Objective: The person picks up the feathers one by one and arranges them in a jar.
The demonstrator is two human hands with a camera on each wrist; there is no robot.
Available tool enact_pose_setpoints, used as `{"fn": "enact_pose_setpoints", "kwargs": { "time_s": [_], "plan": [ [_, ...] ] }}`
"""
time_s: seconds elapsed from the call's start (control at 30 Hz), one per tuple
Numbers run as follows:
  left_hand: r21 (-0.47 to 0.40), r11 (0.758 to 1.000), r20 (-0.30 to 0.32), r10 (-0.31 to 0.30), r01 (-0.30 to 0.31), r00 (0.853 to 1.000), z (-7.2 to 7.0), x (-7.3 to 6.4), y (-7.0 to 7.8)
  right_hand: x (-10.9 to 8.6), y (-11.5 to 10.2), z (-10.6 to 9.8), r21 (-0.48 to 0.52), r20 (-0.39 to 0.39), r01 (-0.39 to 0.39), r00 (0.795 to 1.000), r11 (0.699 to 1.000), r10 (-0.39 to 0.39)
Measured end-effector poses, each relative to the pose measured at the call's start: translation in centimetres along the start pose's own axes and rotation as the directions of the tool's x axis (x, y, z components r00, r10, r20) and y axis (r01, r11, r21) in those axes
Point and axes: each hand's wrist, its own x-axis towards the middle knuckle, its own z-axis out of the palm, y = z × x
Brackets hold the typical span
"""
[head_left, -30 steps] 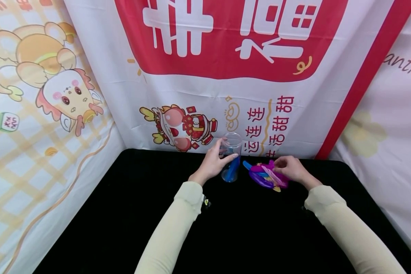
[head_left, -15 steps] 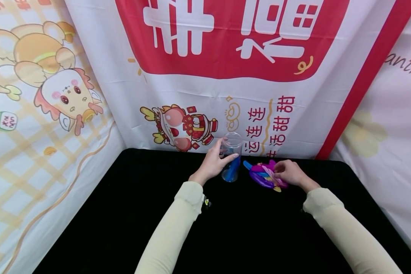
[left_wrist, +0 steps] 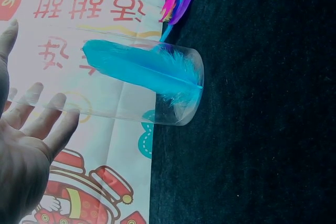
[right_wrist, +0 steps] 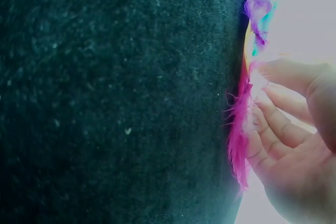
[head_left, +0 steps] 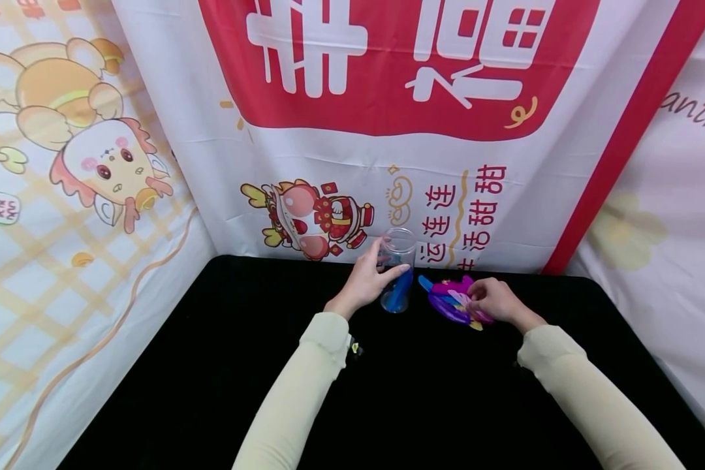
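Evidently, the right hand (head_left: 498, 300) pinches feathers (head_left: 448, 311) between fingertips; we judge them light, crushable, best taken endwise. The left hand (head_left: 361, 277) curls fingers round the clear cup (left_wrist: 118, 102).

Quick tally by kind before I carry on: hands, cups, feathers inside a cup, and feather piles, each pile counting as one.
Hands: 2 (left hand, right hand)
Clear cup: 1
Blue feather visible in the cup: 1
Mixed-colour feather pile: 1
Total: 5
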Motion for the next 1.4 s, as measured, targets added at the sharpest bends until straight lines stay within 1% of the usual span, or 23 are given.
{"fn": "enact_pose_setpoints", "kwargs": {
  "time_s": [0.17, 0.5, 0.7, 0.77, 0.87, 1.0, 1.23, 1.4],
  "plan": [
    [-0.002, 1.000, 0.001, 0.006, -0.006, 1.000, 0.0, 0.0, 0.1, -0.1, -0.1, 0.0, 0.003, 0.011, -0.010, 1.000, 1.000, 0.010],
    [0.000, 1.000, -0.004, 0.016, -0.016, 1.000, 0.0, -0.1, 0.2, -0.4, -0.4, -0.5, 0.014, 0.003, 0.028, 1.000, 1.000, -0.028],
    [0.005, 1.000, -0.009, 0.023, -0.023, 1.000, 0.0, -0.2, 0.2, -0.6, -0.8, -0.9, 0.043, 0.005, 0.019, 1.000, 0.999, -0.019],
    [0.006, 1.000, -0.007, 0.024, -0.024, 1.000, 0.0, -0.2, 0.2, -0.7, -0.8, -0.9, 0.046, -0.004, 0.015, 1.000, 0.999, -0.015],
    [0.008, 1.000, -0.001, 0.023, -0.023, 1.000, 0.0, -0.1, 0.2, -0.8, -0.8, -1.1, 0.033, -0.023, 0.033, 0.999, 0.999, -0.033],
    [0.011, 1.000, 0.001, 0.023, -0.023, 1.000, -0.1, -0.1, 0.2, -0.9, -0.7, -1.4, 0.026, -0.050, 0.036, 0.998, 0.999, -0.035],
    [0.013, 1.000, -0.001, 0.027, -0.027, 1.000, 0.0, -0.2, 0.1, -0.9, -0.6, -2.1, 0.053, -0.089, 0.006, 0.996, 0.999, -0.001],
    [0.015, 0.999, -0.005, 0.033, -0.033, 0.999, 0.0, -0.3, 0.1, -1.1, -0.9, -2.8, 0.149, -0.058, -0.056, 0.996, 0.987, 0.066]
  ]
}}
